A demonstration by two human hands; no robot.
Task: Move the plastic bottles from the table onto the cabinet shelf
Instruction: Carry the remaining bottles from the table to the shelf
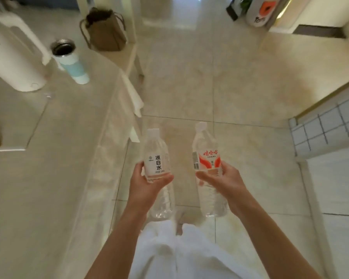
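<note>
On the table (38,178) at left stand a white kettle (12,57) and an open tumbler (71,61). Over the tiled floor, the left hand (147,184) grips a white-labelled bottle (157,158); just beside, apart, the right hand (224,182) grips a red-labelled bottle (207,158).

we held two bottles over the floor (220,81), one in the left hand (147,183), one in the right hand (225,179), side by side and apart. the table (48,178) lay at nine o'clock; on it, at ten o'clock, a kettle (10,55) stood just beside a tumbler (73,62).
</note>
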